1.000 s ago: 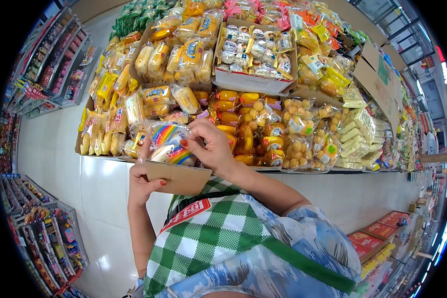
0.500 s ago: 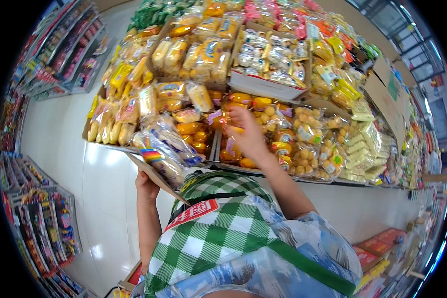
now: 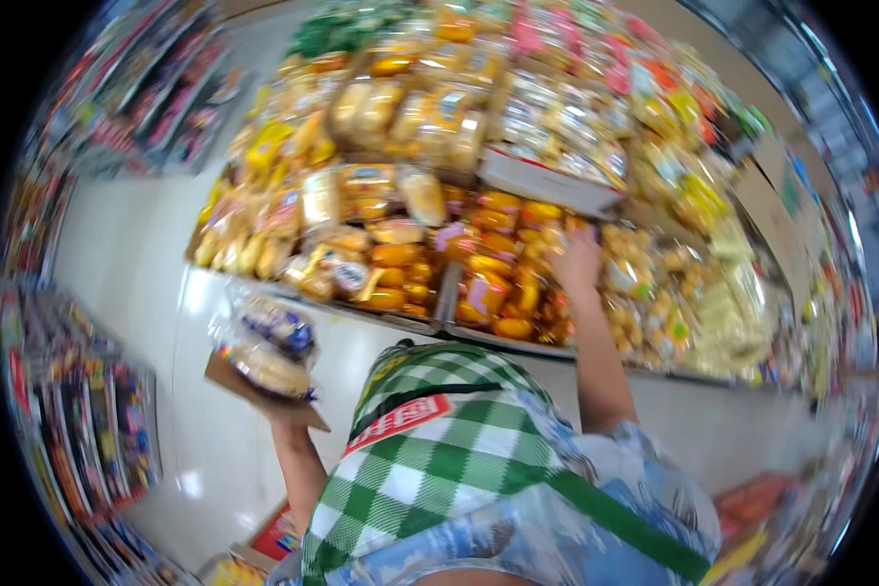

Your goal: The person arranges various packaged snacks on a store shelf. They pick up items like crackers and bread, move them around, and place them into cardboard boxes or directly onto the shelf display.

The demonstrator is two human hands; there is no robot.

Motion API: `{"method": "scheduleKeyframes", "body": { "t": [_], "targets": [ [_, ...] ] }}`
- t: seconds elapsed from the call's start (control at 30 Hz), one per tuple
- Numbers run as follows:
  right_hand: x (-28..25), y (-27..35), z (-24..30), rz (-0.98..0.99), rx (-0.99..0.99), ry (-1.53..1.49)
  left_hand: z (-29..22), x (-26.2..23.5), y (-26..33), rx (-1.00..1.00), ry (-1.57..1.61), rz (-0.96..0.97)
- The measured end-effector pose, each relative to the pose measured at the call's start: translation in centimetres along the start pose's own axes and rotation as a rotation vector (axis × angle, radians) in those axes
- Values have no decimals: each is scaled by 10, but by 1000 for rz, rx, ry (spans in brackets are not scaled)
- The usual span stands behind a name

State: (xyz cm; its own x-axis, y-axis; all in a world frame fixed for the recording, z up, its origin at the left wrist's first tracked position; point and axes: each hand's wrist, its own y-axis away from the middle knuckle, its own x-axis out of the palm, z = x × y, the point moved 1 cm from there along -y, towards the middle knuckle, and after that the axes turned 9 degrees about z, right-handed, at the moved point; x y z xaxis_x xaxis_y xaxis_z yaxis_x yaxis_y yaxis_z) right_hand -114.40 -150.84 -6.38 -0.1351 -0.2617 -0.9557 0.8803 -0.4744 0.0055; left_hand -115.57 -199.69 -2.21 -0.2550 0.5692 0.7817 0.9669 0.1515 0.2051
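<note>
Here a person in a green-and-white checked apron point(image 3: 430, 459) stands before a display table point(image 3: 576, 344) heaped with packaged bakery goods, seen from above through a blurred fisheye view. The left hand point(image 3: 281, 408) is raised at the person's left side, beneath a flat piece of brown cardboard point(image 3: 264, 396) that it supports from below; its fingers are hidden under the cardboard, so whether they curl round the edge cannot be told. On the cardboard rest clear bags of wrapped snacks point(image 3: 267, 344), one with a dark blue patch uppermost, a paler round one below it, both lying tilted toward the person. The cardboard and its bags hang over the pale floor point(image 3: 127, 293), just short of the table's near edge and well apart from the right hand. The right hand point(image 3: 578, 262) is stretched forward over the table, its back toward the viewer, resting among orange packets of small cakes point(image 3: 503, 293) in the middle section of the display; the motion blur hides the fingers, so it cannot be told whether they are spread or closed on a packet. To the right of that hand lie bags of pale yellow buns point(image 3: 645, 293); to its left, golden bread loaves point(image 3: 361, 195) in clear wrap. Shelves of coloured packets point(image 3: 78, 430) line the aisle at the far left.
</note>
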Motion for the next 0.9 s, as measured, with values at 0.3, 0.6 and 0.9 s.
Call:
{"method": "scheduleKeyframes", "body": {
  "t": [0.3,0.6,0.9],
  "targets": [
    [0,10,17,54,179,-193,28,11,-3,-159,-247,-35],
    [-76,49,-75,-389,232,-981,44,26,-16,-251,-333,-17],
    [-139,84,-187,-786,447,-1010,58,30,-31,-395,-341,83]
  ]
}}
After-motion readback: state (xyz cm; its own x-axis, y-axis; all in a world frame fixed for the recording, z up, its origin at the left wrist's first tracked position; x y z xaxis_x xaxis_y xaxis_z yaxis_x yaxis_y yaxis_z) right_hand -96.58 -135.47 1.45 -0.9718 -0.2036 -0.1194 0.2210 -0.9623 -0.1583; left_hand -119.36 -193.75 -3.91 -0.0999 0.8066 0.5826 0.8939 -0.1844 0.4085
